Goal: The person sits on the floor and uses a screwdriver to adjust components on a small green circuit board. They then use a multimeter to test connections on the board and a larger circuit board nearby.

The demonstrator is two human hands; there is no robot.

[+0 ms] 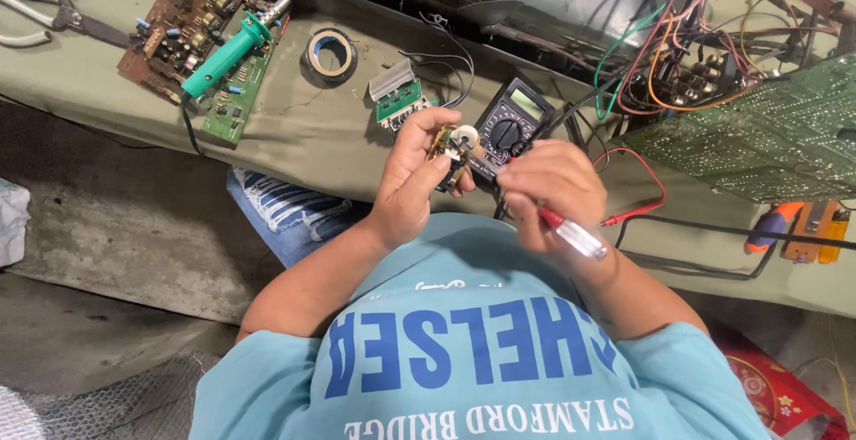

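Now left hand [412, 181] pinches small electronic part [453, 149] between thumb and fingers, held up above bench edge, just in front of black multimeter [513, 123]. Right hand [551, 192] wraps closed around screwdriver [575, 235] with red and clear handle; handle sticks out back toward body, tip hidden behind fingers, pointing at part. Part sits just left of right hand, nearly touching. Green soldering iron [227, 55] lies on circuit boards, well apart. Tape roll [331, 54] near middle of bench.

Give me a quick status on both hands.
Left hand grips small brown circuit part with white disc. Right hand holds red-and-clear-handled screwdriver at it. Black multimeter just behind.
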